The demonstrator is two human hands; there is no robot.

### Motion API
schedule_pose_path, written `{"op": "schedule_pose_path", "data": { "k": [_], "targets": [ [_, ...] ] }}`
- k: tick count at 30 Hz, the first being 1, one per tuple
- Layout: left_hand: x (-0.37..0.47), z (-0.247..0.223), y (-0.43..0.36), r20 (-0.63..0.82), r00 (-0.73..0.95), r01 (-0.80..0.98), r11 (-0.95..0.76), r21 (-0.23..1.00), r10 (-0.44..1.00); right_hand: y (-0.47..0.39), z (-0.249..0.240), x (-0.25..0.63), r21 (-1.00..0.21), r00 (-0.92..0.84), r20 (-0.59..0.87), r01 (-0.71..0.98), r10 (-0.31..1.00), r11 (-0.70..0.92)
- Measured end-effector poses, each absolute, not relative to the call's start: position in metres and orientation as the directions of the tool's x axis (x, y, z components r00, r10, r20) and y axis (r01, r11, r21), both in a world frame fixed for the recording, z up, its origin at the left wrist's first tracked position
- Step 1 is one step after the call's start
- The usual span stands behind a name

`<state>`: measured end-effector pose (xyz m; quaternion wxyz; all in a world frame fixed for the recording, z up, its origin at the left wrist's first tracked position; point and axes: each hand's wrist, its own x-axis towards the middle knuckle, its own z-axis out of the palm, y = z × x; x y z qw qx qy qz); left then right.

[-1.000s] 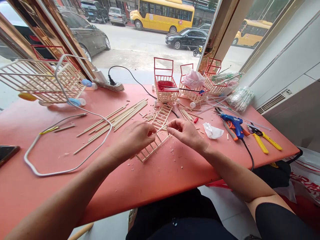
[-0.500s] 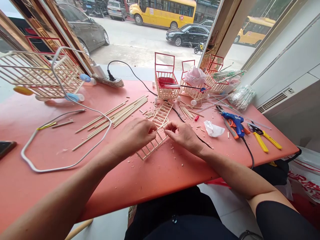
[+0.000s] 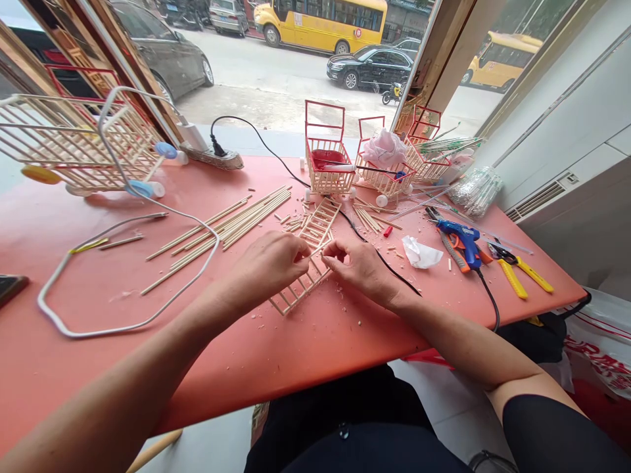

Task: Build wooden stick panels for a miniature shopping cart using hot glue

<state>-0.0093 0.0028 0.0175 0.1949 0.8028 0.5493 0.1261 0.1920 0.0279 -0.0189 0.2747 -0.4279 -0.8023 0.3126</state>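
My left hand (image 3: 271, 263) and my right hand (image 3: 362, 269) meet near the middle of the table, each with thumb and fingers pinched. Between the fingertips runs a short thin wooden stick (image 3: 316, 251), partly hidden by the fingers. Right under the hands lies a ladder-like wooden frame (image 3: 302, 286) with several rungs. A second ladder-like frame (image 3: 323, 220) lies just beyond it, toward a small wooden toy cart (image 3: 331, 180) with red trim. Small stick offcuts (image 3: 294, 225) are scattered beside the frames.
Long wooden sticks (image 3: 251, 220) lie left of the frames, inside reach of a looping white cable (image 3: 123, 326). To the right are crumpled tissue (image 3: 421, 253), a blue glue gun (image 3: 461, 233) and yellow-handled pliers (image 3: 515, 279). A larger wooden cart (image 3: 98, 148) stands at the far left.
My right hand has shifted very slightly left, closer to my left hand. Both hands stay pinched, and the frames lie where they were.
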Motion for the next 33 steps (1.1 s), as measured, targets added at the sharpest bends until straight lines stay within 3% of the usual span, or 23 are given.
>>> {"op": "schedule_pose_path", "data": {
  "k": [33],
  "targets": [
    [-0.0059, 0.0203, 0.0014, -0.026, 0.343, 0.86, -0.302, 0.41, 0.939, 0.0245, -0.0273, 0.1907, -0.574, -0.492, 0.206, 0.639, 0.846, 0.512]
  ]
}}
